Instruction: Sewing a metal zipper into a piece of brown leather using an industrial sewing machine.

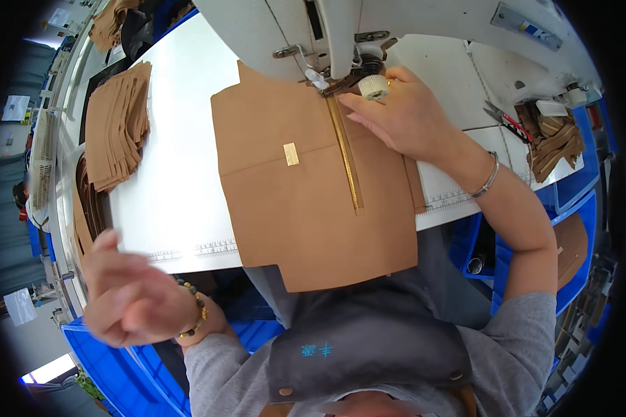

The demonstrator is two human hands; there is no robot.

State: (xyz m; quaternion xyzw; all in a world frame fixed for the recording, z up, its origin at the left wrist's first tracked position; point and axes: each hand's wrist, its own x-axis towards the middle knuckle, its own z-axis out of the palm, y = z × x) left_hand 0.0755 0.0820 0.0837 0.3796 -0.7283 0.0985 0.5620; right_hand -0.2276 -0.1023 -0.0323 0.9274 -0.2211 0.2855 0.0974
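A brown panel lies under the sewing machine head, its near end hanging over the table edge. Along it runs a gold-toothed zipper, with its far end by the presser foot. My right hand rests on the panel just right of the presser foot, fingers apart. A white ribbed knob hides part of those fingers. A small pale yellow patch sits left of the zipper. My left hand, blurred, is raised off the table's near left corner; its fingers are loosely apart and nothing shows in them.
A stack of brown pieces lies on the left of the white table. Red-handled snips and a bundle of brown strips are at the right. Blue bins stand beside and below the table.
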